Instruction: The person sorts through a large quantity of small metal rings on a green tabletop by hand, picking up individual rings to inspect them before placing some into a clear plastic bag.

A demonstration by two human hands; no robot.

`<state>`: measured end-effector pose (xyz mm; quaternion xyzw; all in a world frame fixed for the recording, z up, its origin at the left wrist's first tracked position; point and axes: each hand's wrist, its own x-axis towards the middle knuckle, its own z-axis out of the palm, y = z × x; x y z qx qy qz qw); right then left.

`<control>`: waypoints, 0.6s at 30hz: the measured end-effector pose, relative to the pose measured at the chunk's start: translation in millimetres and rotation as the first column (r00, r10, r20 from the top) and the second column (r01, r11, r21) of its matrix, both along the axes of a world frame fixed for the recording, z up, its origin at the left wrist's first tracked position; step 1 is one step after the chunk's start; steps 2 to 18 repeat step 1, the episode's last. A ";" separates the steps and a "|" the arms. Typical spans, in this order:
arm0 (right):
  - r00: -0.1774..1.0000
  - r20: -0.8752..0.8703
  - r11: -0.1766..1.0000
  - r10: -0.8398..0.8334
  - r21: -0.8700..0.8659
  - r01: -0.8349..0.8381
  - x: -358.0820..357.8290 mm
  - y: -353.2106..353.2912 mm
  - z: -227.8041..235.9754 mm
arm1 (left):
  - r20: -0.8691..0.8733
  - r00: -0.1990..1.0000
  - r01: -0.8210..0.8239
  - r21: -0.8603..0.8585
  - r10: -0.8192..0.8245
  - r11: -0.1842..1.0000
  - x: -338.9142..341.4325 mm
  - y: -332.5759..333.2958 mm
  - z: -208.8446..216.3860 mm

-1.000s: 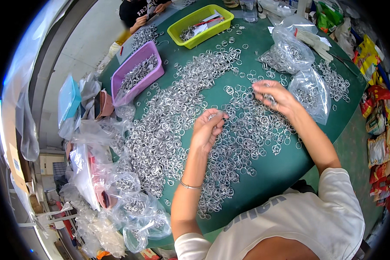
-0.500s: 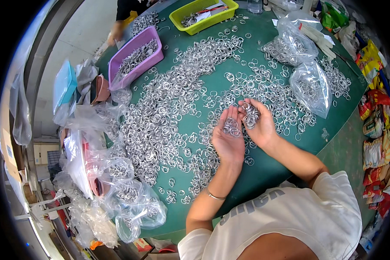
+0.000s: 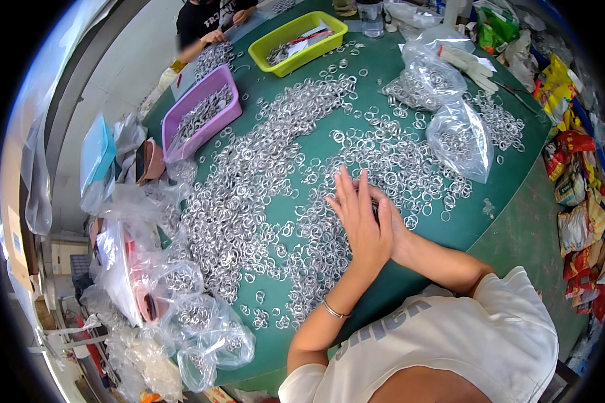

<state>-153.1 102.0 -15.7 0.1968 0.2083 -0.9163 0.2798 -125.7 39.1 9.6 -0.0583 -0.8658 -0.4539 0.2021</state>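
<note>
My left hand (image 3: 361, 225) is turned with its back up, fingers stretched out and slightly spread. It lies over my right hand (image 3: 399, 232), palm toward palm. The right hand is cupped underneath, its fingers mostly hidden. Between the palms only a narrow dark gap shows; the metal rings they held are out of sight. Both hands are above a wide spread of loose silver metal rings (image 3: 316, 248) on the green tabletop (image 3: 286, 213). More rings (image 3: 410, 154) lie just beyond my fingertips.
A purple bin (image 3: 202, 127) and a yellow-green bin (image 3: 299, 50) hold metal parts. Clear plastic bags (image 3: 458, 138) with rings sit at the right, beside a white glove (image 3: 469, 67). Other bags (image 3: 215, 332) crowd the left edge. Across the table, another person's hand (image 3: 215, 36) is at a ring pile.
My left hand has turned from palm up to palm down over the right. The rings in my palms are now covered. The view has shifted, showing more of the other person.
</note>
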 end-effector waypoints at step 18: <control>1.000 -0.009 1.000 -0.014 0.007 0.014 -1.8 5.8 -5.0 | -0.035 0.999 -0.012 -0.018 0.011 1.000 -1.7 0.7 -0.5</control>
